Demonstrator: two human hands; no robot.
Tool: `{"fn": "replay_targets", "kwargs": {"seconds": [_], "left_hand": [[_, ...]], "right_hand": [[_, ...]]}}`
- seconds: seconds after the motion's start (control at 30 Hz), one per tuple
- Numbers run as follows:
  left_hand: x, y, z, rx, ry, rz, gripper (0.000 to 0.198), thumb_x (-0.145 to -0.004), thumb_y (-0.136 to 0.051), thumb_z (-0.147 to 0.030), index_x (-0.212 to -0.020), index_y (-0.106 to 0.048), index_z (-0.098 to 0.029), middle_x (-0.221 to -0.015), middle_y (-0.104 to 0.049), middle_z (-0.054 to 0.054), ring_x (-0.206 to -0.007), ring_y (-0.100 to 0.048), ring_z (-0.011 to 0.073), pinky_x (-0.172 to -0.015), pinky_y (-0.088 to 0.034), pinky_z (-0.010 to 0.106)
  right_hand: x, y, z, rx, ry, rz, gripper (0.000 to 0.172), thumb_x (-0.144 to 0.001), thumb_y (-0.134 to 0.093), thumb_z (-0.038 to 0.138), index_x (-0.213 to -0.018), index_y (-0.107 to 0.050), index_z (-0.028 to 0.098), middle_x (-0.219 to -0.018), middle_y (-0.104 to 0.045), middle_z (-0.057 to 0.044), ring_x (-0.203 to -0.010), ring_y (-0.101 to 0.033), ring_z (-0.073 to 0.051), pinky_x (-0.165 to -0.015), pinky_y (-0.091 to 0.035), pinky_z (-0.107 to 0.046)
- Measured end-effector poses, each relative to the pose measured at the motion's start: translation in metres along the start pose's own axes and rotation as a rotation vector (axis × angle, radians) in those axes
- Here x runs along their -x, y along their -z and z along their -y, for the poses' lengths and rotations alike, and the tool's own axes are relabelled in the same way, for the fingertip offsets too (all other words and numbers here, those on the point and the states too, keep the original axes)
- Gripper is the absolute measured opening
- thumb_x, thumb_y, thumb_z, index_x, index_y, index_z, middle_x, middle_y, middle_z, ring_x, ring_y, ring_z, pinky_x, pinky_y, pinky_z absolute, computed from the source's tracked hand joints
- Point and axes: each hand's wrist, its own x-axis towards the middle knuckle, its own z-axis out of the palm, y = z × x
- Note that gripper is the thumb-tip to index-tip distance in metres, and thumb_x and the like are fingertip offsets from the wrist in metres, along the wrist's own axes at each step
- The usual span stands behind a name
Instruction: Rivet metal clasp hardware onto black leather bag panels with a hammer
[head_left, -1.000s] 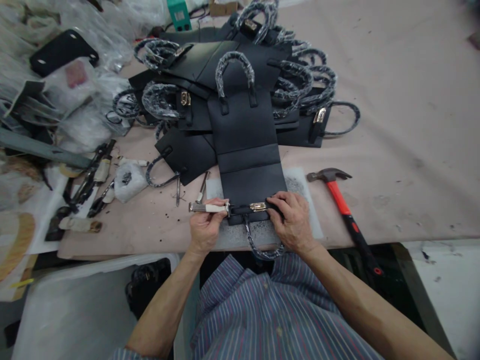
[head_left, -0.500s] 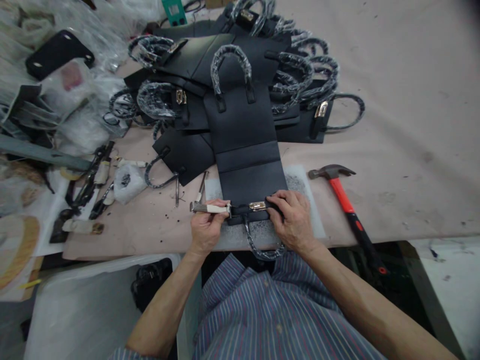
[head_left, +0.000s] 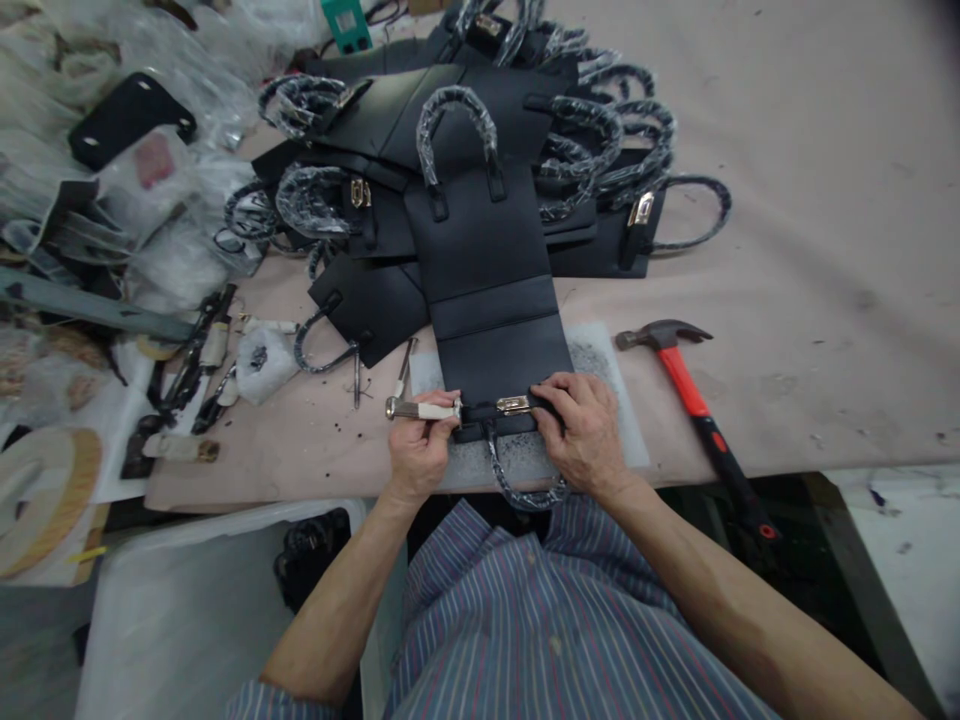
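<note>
My left hand [head_left: 418,452] is closed round a metal hand punch [head_left: 422,409] wrapped in white tape. It lies sideways, its right end at the left edge of a black handbag panel [head_left: 495,325]. My right hand [head_left: 583,428] pinches a black strap [head_left: 551,397] across the panel's near end, its fingertips beside a gold clasp [head_left: 514,404]. A plastic-wrapped handle [head_left: 517,495] loops off this end towards me, and another handle [head_left: 456,110] stands at the far end. Beneath the panel is a pale, black-specked board [head_left: 611,400].
A claw hammer [head_left: 686,385] with a red and black grip lies at the right, its handle past the table edge. Several black bag panels [head_left: 465,110] pile up behind. Loose tools [head_left: 214,345], a small plastic bag [head_left: 266,365] and a tape roll [head_left: 79,480] are on the left.
The punch in my left hand has turned slightly, its free end more level. My right hand keeps its pinch on the strap. The whole view has shifted a little.
</note>
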Motion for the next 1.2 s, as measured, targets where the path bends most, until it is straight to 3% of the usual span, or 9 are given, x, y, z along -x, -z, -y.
{"fn": "replay_targets", "kwargs": {"seconds": [0.33, 0.73, 0.87, 0.97, 1.07, 1.13, 1.2], "left_hand": [[-0.003, -0.001, -0.007, -0.078, -0.052, 0.019, 0.008, -0.091, -0.068, -0.026, -0.093, -0.067, -0.019, -0.102, -0.074, 0.009, -0.101, -0.074, 0.0257, -0.097, -0.059, 0.046], [-0.016, -0.005, -0.02, -0.227, -0.161, 0.175, 0.006, -0.09, -0.062, -0.018, -0.094, -0.063, -0.021, -0.101, -0.072, 0.007, -0.104, -0.073, 0.0235, -0.094, -0.059, 0.04], [-0.019, -0.009, -0.022, -0.185, -0.171, 0.212, 0.01, -0.088, -0.06, -0.014, -0.095, -0.062, -0.022, -0.102, -0.072, 0.006, -0.105, -0.072, 0.0232, -0.094, -0.058, 0.039], [-0.018, -0.01, -0.021, -0.146, -0.168, 0.214, 0.011, -0.088, -0.06, -0.013, -0.094, -0.062, -0.021, -0.103, -0.072, 0.007, -0.105, -0.072, 0.0232, -0.094, -0.058, 0.039], [-0.016, -0.009, -0.017, -0.125, -0.174, 0.19, 0.01, -0.088, -0.061, -0.014, -0.095, -0.062, -0.021, -0.103, -0.073, 0.008, -0.103, -0.073, 0.023, -0.093, -0.058, 0.038], [-0.014, -0.008, -0.013, -0.131, -0.18, 0.186, 0.011, -0.088, -0.061, -0.014, -0.097, -0.063, -0.021, -0.103, -0.073, 0.008, -0.101, -0.072, 0.0227, -0.092, -0.058, 0.038], [-0.013, -0.007, -0.01, -0.134, -0.184, 0.194, 0.012, -0.089, -0.061, -0.015, -0.099, -0.063, -0.02, -0.103, -0.073, 0.008, -0.099, -0.072, 0.0223, -0.09, -0.058, 0.037]], "right_hand": [[0.001, 0.0, -0.001, 0.011, 0.006, 0.0, 0.022, -0.094, -0.058, 0.027, -0.113, -0.068, 0.023, -0.114, -0.065, -0.008, -0.11, -0.054, -0.029, -0.098, -0.039, -0.048], [0.002, -0.002, -0.001, -0.003, 0.018, -0.021, 0.021, -0.094, -0.06, 0.028, -0.112, -0.069, 0.023, -0.112, -0.067, -0.008, -0.108, -0.055, -0.03, -0.097, -0.041, -0.049], [0.001, 0.009, -0.001, -0.158, 0.035, -0.141, 0.022, -0.094, -0.058, 0.026, -0.113, -0.068, 0.021, -0.11, -0.069, -0.009, -0.106, -0.06, -0.028, -0.095, -0.047, -0.047], [0.004, 0.037, -0.02, -0.118, 0.025, -0.294, 0.024, -0.094, -0.058, 0.027, -0.115, -0.067, 0.022, -0.112, -0.068, -0.012, -0.108, -0.062, -0.029, -0.095, -0.05, -0.048], [0.019, 0.074, -0.065, 0.158, -0.049, -0.349, 0.029, -0.091, -0.06, 0.035, -0.116, -0.068, 0.021, -0.114, -0.067, -0.018, -0.111, -0.061, -0.035, -0.095, -0.047, -0.055], [0.035, 0.092, -0.099, 0.352, -0.177, -0.285, 0.035, -0.087, -0.063, 0.044, -0.11, -0.07, 0.019, -0.11, -0.066, -0.025, -0.105, -0.063, -0.04, -0.086, -0.046, -0.055], [0.05, 0.101, -0.124, 0.465, -0.364, -0.07, 0.038, -0.086, -0.061, 0.053, -0.099, -0.071, 0.019, -0.091, -0.067, -0.026, -0.086, -0.066, -0.039, -0.071, -0.045, -0.053]]}}
